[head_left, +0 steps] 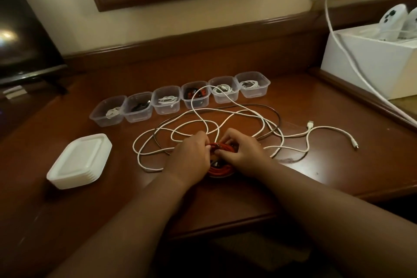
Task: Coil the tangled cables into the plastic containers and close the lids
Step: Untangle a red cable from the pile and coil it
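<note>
Cables are the matter here, and the red cable (222, 158) sits as a coil near the front edge of the table (327, 178), between both hands. Left hand (191, 156) has its grip curled on the left side of the coil, fingers bent around the red loops. Right hand (242, 153) pinches the top of the same coil with thumb and fingertips. Whether a container lies under the coil I cannot tell. Around the hands, loose white cables (225, 119) spread in wide loops over the middle of the table, one end reaching toward the right edge. Behind them, six clear plastic containers (168, 102) stand open in a row, each with a coiled cable inside. A stack of white lids (80, 161) rests near the left edge.
</note>
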Demonstrator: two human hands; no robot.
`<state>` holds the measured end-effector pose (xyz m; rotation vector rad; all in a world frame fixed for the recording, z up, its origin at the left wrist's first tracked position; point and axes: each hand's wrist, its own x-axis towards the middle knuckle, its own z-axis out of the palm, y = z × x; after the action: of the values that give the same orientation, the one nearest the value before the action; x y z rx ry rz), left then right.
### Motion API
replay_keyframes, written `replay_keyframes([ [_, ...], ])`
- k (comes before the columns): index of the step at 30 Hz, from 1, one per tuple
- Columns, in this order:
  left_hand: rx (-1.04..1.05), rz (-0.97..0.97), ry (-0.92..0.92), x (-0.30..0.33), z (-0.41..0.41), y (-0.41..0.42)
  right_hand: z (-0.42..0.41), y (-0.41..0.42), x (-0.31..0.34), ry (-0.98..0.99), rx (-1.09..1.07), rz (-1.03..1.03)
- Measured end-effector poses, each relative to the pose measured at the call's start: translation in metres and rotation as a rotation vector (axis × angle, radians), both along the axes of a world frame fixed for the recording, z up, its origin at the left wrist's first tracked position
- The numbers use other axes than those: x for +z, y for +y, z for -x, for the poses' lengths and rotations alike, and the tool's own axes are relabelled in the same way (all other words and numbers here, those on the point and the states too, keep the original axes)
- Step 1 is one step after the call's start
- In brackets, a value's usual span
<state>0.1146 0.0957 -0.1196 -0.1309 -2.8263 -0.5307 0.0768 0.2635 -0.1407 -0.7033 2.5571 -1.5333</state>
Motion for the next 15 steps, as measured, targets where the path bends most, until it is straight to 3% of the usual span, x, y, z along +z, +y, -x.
replay_keyframes([
  [10, 0.007, -0.128, -0.244, 0.018, 0.011, 0.005, 0.004, 0.000, -0.002, -0.003, 0.051, -0.004],
  [13, -0.008, -0.244, -0.329, 0.021, 0.017, 0.006, 0.005, 0.001, -0.003, -0.002, 0.051, -0.002],
  [15, -0.024, -0.210, -0.349, 0.023, 0.019, 0.005, 0.005, 0.001, -0.005, 0.011, 0.044, 0.003],
])
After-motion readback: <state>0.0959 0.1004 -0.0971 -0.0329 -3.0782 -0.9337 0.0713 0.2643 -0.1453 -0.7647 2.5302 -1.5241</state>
